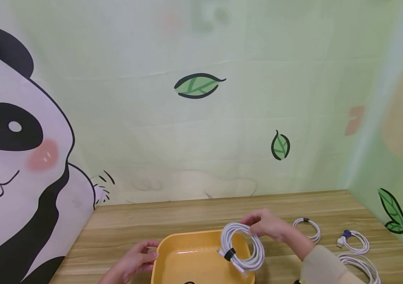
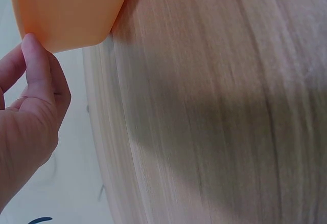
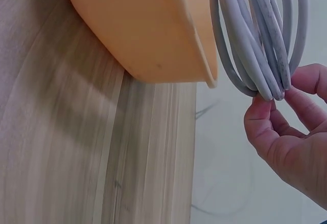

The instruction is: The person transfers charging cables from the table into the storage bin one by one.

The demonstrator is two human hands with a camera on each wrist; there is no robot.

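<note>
My right hand [image 1: 265,227] pinches a coiled white cable [image 1: 227,236] between thumb and fingers, at the top right of the loop. A black strap [image 1: 229,254] binds the coil, and its plug ends stick out at the lower left. The coil hangs over the right part of a yellow tray [image 1: 173,239]. In the right wrist view the cable strands [image 3: 255,45] bunch at the fingertips, beside the tray wall [image 3: 138,35]. My left hand [image 1: 135,260] holds the tray's left side at the rim; the left wrist view shows a fingertip against the tray wall [image 2: 71,14].
To the right on the wooden table [image 1: 123,221] lie more coiled white cables: one with a black strap [image 1: 316,236], one with a blue strap [image 1: 364,244], and a larger coil [image 1: 368,268] nearer me. Part of a dark item [image 1: 189,282] shows in the tray. A printed backdrop [image 1: 144,138] stands behind.
</note>
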